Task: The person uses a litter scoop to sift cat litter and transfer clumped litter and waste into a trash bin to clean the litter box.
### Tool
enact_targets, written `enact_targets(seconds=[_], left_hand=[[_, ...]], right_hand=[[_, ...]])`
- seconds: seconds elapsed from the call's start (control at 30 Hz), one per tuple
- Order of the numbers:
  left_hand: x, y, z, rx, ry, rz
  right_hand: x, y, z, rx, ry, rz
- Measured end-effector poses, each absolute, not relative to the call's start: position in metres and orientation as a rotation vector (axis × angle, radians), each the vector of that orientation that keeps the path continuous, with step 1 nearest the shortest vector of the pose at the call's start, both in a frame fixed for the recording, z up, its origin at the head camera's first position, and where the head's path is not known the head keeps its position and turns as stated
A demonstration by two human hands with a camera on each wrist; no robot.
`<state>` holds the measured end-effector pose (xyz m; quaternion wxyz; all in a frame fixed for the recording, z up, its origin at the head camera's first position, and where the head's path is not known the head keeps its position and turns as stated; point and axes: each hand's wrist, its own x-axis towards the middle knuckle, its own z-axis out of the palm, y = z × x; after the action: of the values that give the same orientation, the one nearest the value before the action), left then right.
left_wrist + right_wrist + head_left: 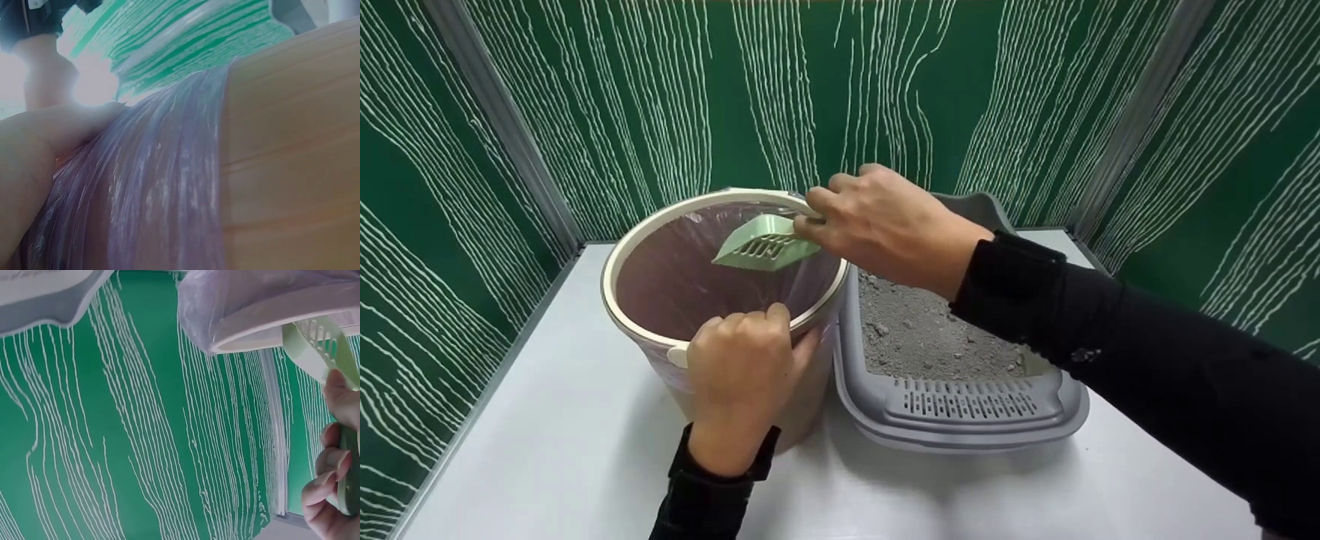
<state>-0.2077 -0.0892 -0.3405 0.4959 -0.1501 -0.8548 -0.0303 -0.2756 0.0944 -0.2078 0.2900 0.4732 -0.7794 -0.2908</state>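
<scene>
A light green slotted litter scoop (765,244) hangs tilted over the mouth of a lined trash bin (619,311). My right hand (877,217) grips its handle, the fingers wrapped round it in the right wrist view, where the slotted scoop head (320,343) overlaps the bin's rim. No litter shows on the part of the scoop in view. My left hand (746,367) holds the bin's near rim, fingers curled over the edge and thumb along the outside. A thin translucent purple bag (163,169) is folded down over the bin's outer wall beside that thumb.
Right of the bin stands a grey litter box (960,427) holding grey, clumpy litter (930,337), its slotted front ledge toward me. Both stand on a white tabletop (562,442). Green panels with white wavy lines (877,82) and grey corner posts (502,105) enclose the back and sides.
</scene>
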Motion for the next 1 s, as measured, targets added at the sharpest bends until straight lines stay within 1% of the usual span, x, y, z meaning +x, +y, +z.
enact_targets(seconds=[0.17,0.27,0.4,0.5,0.63,0.8,0.9,1.0], left_hand=[[-0.209,-0.091,-0.342,-0.364,-2.064,-0.081],[-0.209,-0.091,-0.342,-0.362,-2.067,-0.083],[-0.210,-0.091,-0.342,-0.361,-2.071,-0.082],[-0.210,-0.092,-0.343,-0.360,-2.075,-0.077],[-0.210,-0.093,-0.343,-0.356,-2.082,-0.066],[-0.210,-0.094,-0.344,-0.344,-2.087,-0.043],[-0.211,-0.094,-0.343,-0.341,-2.084,-0.032],[-0.211,-0.094,-0.341,-0.345,-2.082,-0.033]], right_hand=[[-0.274,0.090,-0.202,1.320,-2.036,-0.861],[-0.275,0.090,-0.202,1.348,-2.081,-0.827],[-0.277,0.092,-0.207,1.285,-2.140,-0.714],[-0.276,0.093,-0.207,1.180,-2.220,-0.616],[-0.276,0.098,-0.199,1.013,-2.392,-0.498],[-0.281,0.119,-0.188,0.735,-2.544,-0.325],[-0.288,0.135,-0.185,0.524,-2.624,-0.352],[-0.295,0.152,-0.189,0.363,-2.764,-0.546]])
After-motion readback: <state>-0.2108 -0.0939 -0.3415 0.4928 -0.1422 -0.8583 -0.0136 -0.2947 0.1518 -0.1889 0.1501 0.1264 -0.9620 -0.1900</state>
